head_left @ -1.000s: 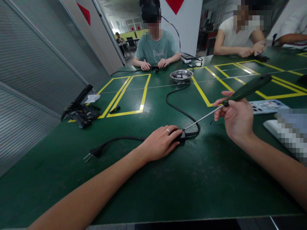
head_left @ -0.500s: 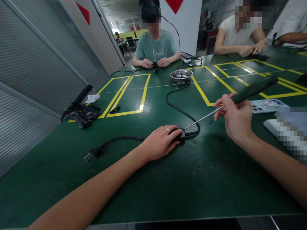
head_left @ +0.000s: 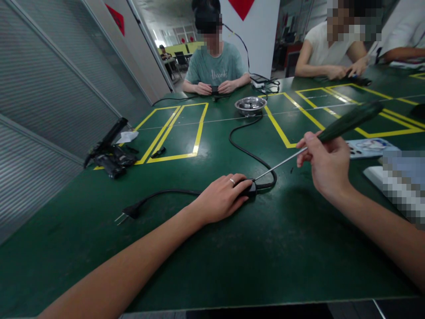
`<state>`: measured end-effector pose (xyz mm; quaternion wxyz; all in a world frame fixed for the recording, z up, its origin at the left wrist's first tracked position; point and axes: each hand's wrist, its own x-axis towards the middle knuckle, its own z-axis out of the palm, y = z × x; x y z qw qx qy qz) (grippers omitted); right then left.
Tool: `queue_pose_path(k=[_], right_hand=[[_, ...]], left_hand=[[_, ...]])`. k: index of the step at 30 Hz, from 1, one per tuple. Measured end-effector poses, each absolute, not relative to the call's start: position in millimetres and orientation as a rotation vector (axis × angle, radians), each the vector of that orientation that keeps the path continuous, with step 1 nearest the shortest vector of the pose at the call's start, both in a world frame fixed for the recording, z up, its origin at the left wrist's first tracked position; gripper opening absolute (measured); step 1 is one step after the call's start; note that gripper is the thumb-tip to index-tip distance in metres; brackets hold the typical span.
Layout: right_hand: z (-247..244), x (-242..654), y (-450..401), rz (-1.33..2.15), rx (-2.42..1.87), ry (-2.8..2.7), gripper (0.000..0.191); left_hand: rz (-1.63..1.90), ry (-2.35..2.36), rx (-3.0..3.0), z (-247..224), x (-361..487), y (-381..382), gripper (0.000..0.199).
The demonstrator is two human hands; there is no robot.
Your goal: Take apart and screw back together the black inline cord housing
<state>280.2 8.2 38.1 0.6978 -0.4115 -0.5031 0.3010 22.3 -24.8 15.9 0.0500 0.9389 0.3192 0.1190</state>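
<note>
My left hand (head_left: pixel 224 198) is closed over a small black box on a power cord (head_left: pixel 251 189), pressing it to the green table; most of the box is hidden under the fingers. From its left side the cord leads to a two-pin plug (head_left: pixel 132 211). On the right the cord (head_left: pixel 245 150) loops back toward a metal bowl. Between thumb and fingers my right hand (head_left: pixel 327 164) grips a screwdriver (head_left: pixel 352 120) with a thick dark handle. Its long thin shaft slants down left, and the tip touches the box's upper right end.
A metal bowl (head_left: pixel 250 105) with small dark pieces stands mid-table. Black parts (head_left: pixel 113 161) lie at left, one small part (head_left: pixel 158 152) beside them. A patterned phone-like object (head_left: pixel 372 147) is at right. Two people (head_left: pixel 215 66) work across the green table (head_left: pixel 212 274).
My right hand and the screwdriver handle have shifted very slightly left and down. The tip stays at the box, and my left hand has not moved.
</note>
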Motion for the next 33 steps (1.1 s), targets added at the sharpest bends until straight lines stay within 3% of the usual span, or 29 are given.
queue_pose_path(k=[8, 17, 22, 26, 33], right_hand=[[39.3, 283.6, 5.5, 0.922, -0.769, -1.075, 0.013], [42.9, 280.6, 7.1, 0.73, -0.944, -1.168, 0.023], [43.6, 283.2, 6.9, 0.952, -0.824, -1.086, 0.008], [44.8, 287.1, 8.2, 0.982, -0.823, -1.127, 0.006], [45.5, 285.3, 11.6, 0.764, -1.017, -1.203, 0.025]], left_hand=[[0.371, 0.97, 2.858, 16.8, 22.6, -25.2, 0.038], [0.354, 0.979, 2.837, 17.6, 22.6, -25.2, 0.039], [0.383, 0.973, 2.839, 17.0, 22.4, -24.9, 0.039], [0.411, 0.96, 2.838, 17.1, 22.2, -25.2, 0.039], [0.395, 0.964, 2.828, 18.3, 21.9, -25.4, 0.038]])
